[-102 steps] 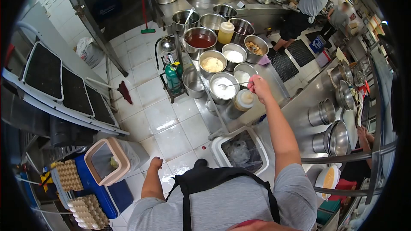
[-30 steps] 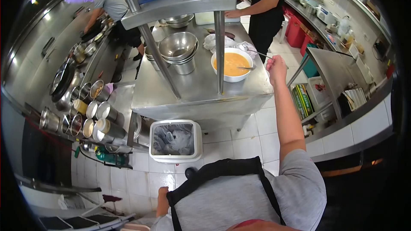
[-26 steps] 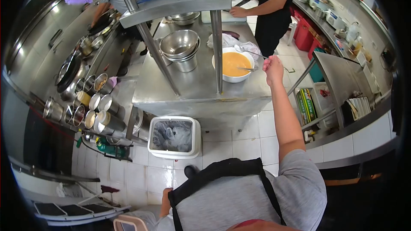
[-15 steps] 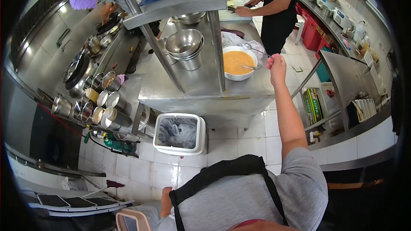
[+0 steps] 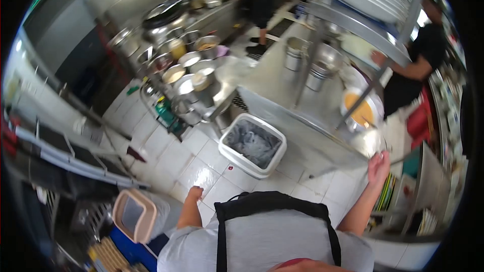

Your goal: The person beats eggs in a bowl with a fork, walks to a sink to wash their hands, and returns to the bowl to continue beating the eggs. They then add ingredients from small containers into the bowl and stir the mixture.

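My right hand (image 5: 378,168) is closed around the thin handle of a long-handled spoon, held out at the right past the corner of the steel table (image 5: 262,103). The spoon is blurred here and its bowl is hard to make out. Beyond it on the table stands a white bowl (image 5: 377,103) of orange liquid (image 5: 362,116), partly behind a shelf post; a metal utensil rests in it. My left hand (image 5: 196,192) hangs low at my left side over the tiled floor, fingers curled, with nothing visible in it.
A white lined bin (image 5: 275,167) stands on the floor before the table. Left of it are several metal pots (image 5: 190,60) and a green device (image 5: 166,113). A beige bin (image 5: 146,226) is near my left arm. Two people work beyond; shelf posts rise from the table.
My view has turned left, so the table and bowl appear further right. My right arm has drawn in from the bowl, still holding the spoon. My left hand has come more into view.
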`<state>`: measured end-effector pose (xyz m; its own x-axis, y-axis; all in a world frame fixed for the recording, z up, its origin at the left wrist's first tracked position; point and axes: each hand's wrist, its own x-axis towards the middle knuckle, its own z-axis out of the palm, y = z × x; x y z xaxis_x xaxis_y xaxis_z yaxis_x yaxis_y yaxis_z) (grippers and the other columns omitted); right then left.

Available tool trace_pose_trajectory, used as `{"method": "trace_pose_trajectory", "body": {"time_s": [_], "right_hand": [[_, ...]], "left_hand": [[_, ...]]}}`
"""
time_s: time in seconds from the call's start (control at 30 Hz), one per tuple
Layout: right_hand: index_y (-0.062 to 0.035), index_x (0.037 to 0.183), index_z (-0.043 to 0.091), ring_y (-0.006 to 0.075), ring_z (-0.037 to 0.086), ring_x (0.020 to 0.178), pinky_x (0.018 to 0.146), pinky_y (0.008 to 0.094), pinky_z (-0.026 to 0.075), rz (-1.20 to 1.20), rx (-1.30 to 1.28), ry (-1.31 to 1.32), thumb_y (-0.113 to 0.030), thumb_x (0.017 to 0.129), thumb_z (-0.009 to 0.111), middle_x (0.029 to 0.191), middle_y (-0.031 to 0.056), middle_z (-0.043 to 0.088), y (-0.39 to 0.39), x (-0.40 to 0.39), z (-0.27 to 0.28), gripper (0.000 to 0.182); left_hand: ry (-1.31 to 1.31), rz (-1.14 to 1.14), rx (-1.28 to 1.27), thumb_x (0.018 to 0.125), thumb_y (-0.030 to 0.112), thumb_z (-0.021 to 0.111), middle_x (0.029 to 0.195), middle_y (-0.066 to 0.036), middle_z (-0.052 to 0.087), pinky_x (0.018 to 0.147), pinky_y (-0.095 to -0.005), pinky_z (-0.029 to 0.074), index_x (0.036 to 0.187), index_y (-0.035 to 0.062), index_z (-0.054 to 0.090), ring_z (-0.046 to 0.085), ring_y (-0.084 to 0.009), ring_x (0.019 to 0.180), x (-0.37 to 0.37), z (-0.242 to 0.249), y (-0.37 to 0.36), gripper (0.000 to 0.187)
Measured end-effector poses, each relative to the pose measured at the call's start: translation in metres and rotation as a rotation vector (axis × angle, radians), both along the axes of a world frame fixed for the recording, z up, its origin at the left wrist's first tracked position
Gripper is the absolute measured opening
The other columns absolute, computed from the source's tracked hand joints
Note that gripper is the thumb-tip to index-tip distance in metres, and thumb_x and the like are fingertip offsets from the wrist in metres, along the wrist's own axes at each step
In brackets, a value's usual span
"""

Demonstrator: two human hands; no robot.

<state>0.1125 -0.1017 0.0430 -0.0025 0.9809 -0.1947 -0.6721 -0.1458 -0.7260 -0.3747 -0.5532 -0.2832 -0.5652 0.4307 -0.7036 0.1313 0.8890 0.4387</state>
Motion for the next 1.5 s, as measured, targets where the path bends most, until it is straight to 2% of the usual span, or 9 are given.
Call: {"method": "trace_pose_trajectory", "body": {"time_s": [0.1, 0.2, 0.63, 0.77, 0.97, 1.07, 1.17, 1.3, 1.5], "right_hand": [[-0.0134, 0.076, 0.047, 0.0075, 0.048, 0.052, 0.044, 0.0206, 0.036, 0.483, 0.109, 0.004, -0.026, 0.084, 0.049, 0.064, -0.0002, 0.053, -0.016, -0.08, -0.012, 0.015], [-0.0123, 0.078, 0.048, 0.0112, 0.048, 0.059, 0.05, 0.0229, 0.037, 0.477, 0.087, -0.057, -0.022, 0.083, 0.05, 0.066, 0.0026, 0.052, -0.026, -0.215, 0.002, 0.011], [-0.0104, 0.115, 0.036, 0.0141, 0.053, 0.062, 0.048, 0.0231, 0.04, 0.855, 0.008, -0.261, -0.033, 0.085, 0.044, 0.091, 0.0087, 0.055, -0.005, -0.623, -0.052, 0.039], [-0.0103, 0.117, 0.035, 0.0127, 0.054, 0.064, 0.051, 0.0234, 0.042, 0.86, 0.173, -0.451, -0.033, 0.086, 0.043, 0.095, 0.0085, 0.055, -0.023, -0.581, -0.046, 0.039], [-0.002, 0.099, 0.052, 0.0148, 0.056, 0.071, 0.06, 0.027, 0.047, 1.406, 0.813, -0.626, -0.016, 0.082, 0.051, 0.086, 0.0076, 0.057, -0.024, -0.304, 0.058, 0.022], [-0.0016, 0.088, 0.054, 0.0134, 0.058, 0.072, 0.064, 0.0256, 0.048, 0.726, 0.729, -0.547, -0.021, 0.081, 0.054, 0.079, 0.0075, 0.06, 0.003, -0.159, 0.101, 0.021], [-0.0031, 0.08, 0.058, 0.0151, 0.058, 0.068, 0.063, 0.028, 0.045, 0.016, 0.582, -1.424, -0.017, 0.077, 0.053, 0.072, 0.0073, 0.06, 0.08, -0.074, 0.075, 0.015], [-0.0096, 0.081, 0.062, 0.0276, 0.059, 0.077, 0.069, 0.0403, 0.045, 0.197, 0.538, -2.388, -0.017, 0.072, 0.049, 0.08, 0.0129, 0.062, 0.13, -0.052, 0.02, 0.017], [-0.0104, 0.085, 0.062, 0.0247, 0.06, 0.077, 0.06, 0.0356, 0.048, 0.286, 0.787, -2.446, -0.013, 0.075, 0.046, 0.086, 0.0108, 0.061, 0.172, -0.038, 0.017, 0.018]], "left_hand": [[-0.041, 0.37, 0.001, 0.074, 0.019, 0.05, 0.059, -0.012, 0.053, 0.033, -0.0338, 0.038, 0.079, -0.0001, 0.05, 0.053, -0.0214, 0.042, -0.005, 0.002, -0.026, 0.02], [-0.084, 0.503, -0.042, 0.072, 0.021, 0.049, 0.078, -0.019, 0.058, 0.043, -0.0343, 0.045, 0.093, -0.0082, 0.052, 0.058, -0.025, 0.047, -0.008, 0.005, -0.054, 0.037], [-0.152, 0.629, -0.128, 0.077, 0.025, 0.048, 0.058, -0.015, 0.056, 0.041, -0.0353, 0.045, 0.074, -0.0028, 0.053, 0.055, -0.0238, 0.044, 0.092, -0.019, -0.193, 0.028], [-0.24, 0.644, -0.175, 0.076, 0.023, 0.049, 0.059, -0.014, 0.056, 0.04, -0.0349, 0.045, 0.08, -0.0024, 0.053, 0.055, -0.0229, 0.046, 0.092, -0.017, -0.196, 0.026], [-0.261, 0.405, -0.158, 0.075, 0.021, 0.049, 0.062, -0.013, 0.055, 0.04, -0.0342, 0.045, 0.088, -0.0019, 0.051, 0.054, -0.0217, 0.047, 0.007, -0.027, -0.111, 0.026], [-0.243, 0.357, -0.111, 0.075, 0.02, 0.05, 0.064, -0.012, 0.055, 0.04, -0.0339, 0.045, 0.092, -0.0016, 0.05, 0.053, -0.021, 0.048, -0.021, -0.027, -0.058, 0.027], [-0.202, 0.316, -0.037, 0.074, 0.019, 0.05, 0.065, -0.012, 0.054, 0.04, -0.0335, 0.046, 0.095, -0.0014, 0.05, 0.052, -0.0204, 0.049, -0.041, -0.027, 0.003, 0.029], [-0.141, 0.303, 0.126, 0.074, 0.018, 0.05, 0.067, -0.011, 0.054, 0.04, -0.0331, 0.046, 0.101, -0.001, 0.049, 0.052, -0.0196, 0.051, -0.033, -0.016, 0.1, 0.033], [-0.185, 0.199, 0.251, 0.072, 0.017, 0.055, 0.066, -0.011, 0.054, 0.04, -0.0315, 0.045, 0.11, -0.0006, 0.044, 0.051, -0.0189, 0.047, 0.092, 0.022, 0.209, 0.042]]}}
